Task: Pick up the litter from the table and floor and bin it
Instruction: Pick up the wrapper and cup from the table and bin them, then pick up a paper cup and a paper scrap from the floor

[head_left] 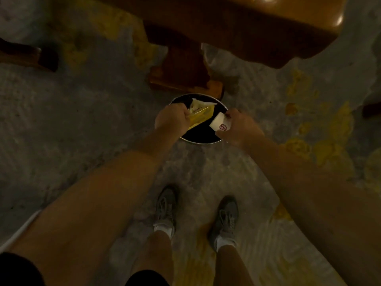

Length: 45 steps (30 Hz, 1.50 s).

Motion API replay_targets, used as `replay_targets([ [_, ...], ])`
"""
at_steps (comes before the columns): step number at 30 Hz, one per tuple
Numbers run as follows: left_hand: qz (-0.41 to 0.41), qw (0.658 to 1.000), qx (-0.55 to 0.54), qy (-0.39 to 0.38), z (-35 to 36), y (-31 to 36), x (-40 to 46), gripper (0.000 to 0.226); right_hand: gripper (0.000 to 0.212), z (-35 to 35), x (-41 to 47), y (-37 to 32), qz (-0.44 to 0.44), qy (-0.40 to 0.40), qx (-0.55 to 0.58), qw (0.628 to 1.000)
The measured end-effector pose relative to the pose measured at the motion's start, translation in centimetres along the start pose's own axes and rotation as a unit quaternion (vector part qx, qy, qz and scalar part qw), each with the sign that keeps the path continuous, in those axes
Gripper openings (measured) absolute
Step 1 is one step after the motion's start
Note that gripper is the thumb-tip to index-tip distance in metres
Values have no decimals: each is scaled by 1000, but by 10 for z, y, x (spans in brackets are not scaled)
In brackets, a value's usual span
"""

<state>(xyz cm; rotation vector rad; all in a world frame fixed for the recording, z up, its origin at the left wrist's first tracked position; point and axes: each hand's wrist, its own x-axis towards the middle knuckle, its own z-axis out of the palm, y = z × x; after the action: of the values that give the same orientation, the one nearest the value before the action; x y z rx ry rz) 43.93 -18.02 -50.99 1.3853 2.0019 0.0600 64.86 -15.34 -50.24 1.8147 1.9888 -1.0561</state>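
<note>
A round bin (203, 139) with a metal rim and a dark inside stands on the floor just in front of my feet. My left hand (172, 118) is closed on a crumpled yellow and white wrapper (201, 113), held over the bin's left half. My right hand (240, 129) grips a white paper cup (219, 123) with a red logo, tilted on its side over the bin's right rim. Both hands hover above the bin opening, about a hand's width apart.
A brown wooden table (257, 23) looms at the top, its thick pedestal foot (183, 71) standing right behind the bin. Dark furniture legs show at the left edge (31, 56) and the right edge (371, 108). The concrete floor (82, 112) is grey with yellow stains.
</note>
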Motion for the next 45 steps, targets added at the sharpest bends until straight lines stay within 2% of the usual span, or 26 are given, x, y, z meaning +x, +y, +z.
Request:
replay_targets([
  [3, 1, 1000, -8, -7, 3, -10, 0, 34, 80, 9, 10, -5, -1, -4, -4, 1000],
  [5, 4, 1000, -19, -6, 1, -17, -5, 32, 77, 10, 11, -9, -1, -7, -15, 1000],
  [11, 43, 998, 38, -29, -25, -30, -37, 30, 46, 1, -18, -26, -33, -30, -58, 997],
  [16, 83, 991, 77, -77, -79, -13, -85, 32, 25, -42, -82, -50, -56, 5, -33, 998],
  [19, 114, 986, 108, -57, -120, 10, -116, 33, 22, -81, -128, -69, -57, 18, -25, 998],
  [27, 248, 966, 75, 5, -260, 128, -187, 23, 20, -233, -249, -105, -95, 172, -50, 979],
  [32, 315, 943, 93, 61, -328, 218, -195, 20, 18, -319, -289, -90, -111, 285, -24, 952],
  [34, 331, 934, 100, 85, -346, 256, -196, 18, 18, -347, -297, -76, -115, 306, -17, 945],
  [38, 326, 934, 100, 106, -361, 336, -193, 12, 18, -406, -299, -28, -129, 333, -25, 934],
  [45, 275, 945, 80, 157, -340, 465, -183, 13, 18, -520, -297, 81, -153, 350, -36, 923],
])
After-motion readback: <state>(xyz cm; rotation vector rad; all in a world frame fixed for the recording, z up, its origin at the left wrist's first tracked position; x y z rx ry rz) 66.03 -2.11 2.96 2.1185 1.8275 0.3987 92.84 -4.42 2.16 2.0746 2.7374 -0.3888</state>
